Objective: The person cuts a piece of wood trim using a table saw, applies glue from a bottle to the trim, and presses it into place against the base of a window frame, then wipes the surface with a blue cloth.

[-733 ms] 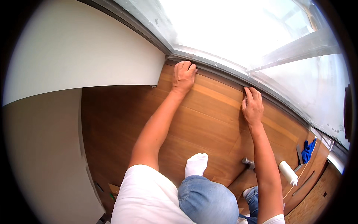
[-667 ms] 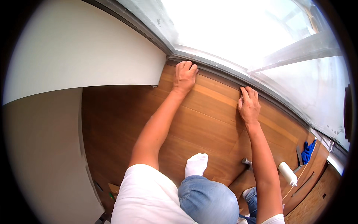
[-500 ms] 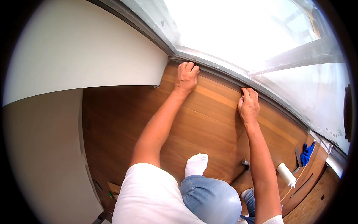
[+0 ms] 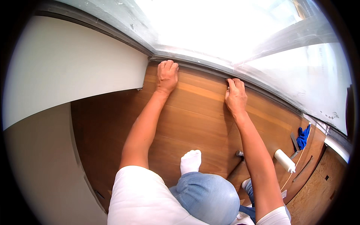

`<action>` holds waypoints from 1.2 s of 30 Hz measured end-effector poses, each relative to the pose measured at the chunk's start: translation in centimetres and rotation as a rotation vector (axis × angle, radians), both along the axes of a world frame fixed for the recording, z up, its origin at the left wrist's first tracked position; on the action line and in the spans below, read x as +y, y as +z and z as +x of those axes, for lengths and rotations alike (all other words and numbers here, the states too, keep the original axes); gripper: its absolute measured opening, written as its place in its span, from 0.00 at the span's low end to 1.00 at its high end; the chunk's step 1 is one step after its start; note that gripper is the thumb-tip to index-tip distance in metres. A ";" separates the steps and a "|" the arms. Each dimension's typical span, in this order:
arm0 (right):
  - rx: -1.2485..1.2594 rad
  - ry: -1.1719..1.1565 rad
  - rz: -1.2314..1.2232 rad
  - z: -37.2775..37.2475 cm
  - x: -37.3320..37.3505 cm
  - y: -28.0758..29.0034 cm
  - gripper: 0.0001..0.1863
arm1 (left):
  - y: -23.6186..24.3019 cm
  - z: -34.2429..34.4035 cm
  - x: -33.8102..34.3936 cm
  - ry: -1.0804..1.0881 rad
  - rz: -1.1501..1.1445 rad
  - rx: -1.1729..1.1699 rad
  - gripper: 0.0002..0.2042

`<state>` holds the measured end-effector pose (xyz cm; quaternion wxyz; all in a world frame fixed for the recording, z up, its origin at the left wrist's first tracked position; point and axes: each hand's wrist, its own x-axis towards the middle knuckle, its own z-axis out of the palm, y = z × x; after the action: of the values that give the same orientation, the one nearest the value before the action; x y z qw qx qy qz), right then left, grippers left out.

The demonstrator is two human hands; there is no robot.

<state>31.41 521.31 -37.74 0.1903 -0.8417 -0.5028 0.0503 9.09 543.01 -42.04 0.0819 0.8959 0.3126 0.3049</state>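
Along the foot of the window runs a narrow dark grey trim strip (image 4: 202,68), where it meets the wood plank floor (image 4: 187,123). My left hand (image 4: 167,77) is closed, its bent fingers on the strip close to the white panel's corner. Farther right, my right hand (image 4: 236,98) has its fingertips on the same strip, with the thumb tucked at the near side. Both sets of fingertips are partly hidden, so how far they wrap around the strip does not show.
A hammer (image 4: 240,153) lies by my right forearm. To the right are a white squeeze bottle (image 4: 284,160), a blue cloth (image 4: 303,137) and a flat dark blade-like tool (image 4: 294,142). The white panel (image 4: 86,63) bounds the left side; the large bright window (image 4: 210,26) stands ahead.
The view has turned slightly, so everything appears farther left. Both hands stay at about the same spots on the strip.
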 end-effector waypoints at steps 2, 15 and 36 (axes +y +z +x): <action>-0.010 -0.010 0.025 -0.3 -0.2 -0.1 0.22 | -0.1 -0.1 0.3 -0.005 -0.010 0.022 0.06; 0.010 -0.029 0.156 3.9 -4.5 -0.9 0.21 | -1.1 -1.2 -0.4 0.155 0.031 0.081 0.11; 0.109 -0.070 0.145 2.4 -2.6 -1.3 0.16 | -1.9 -2.2 0.4 0.126 0.005 0.126 0.11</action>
<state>33.81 518.71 -39.06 0.2794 -0.8388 -0.4643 0.0527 6.88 543.37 -43.99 0.0404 0.8920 0.3721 0.2534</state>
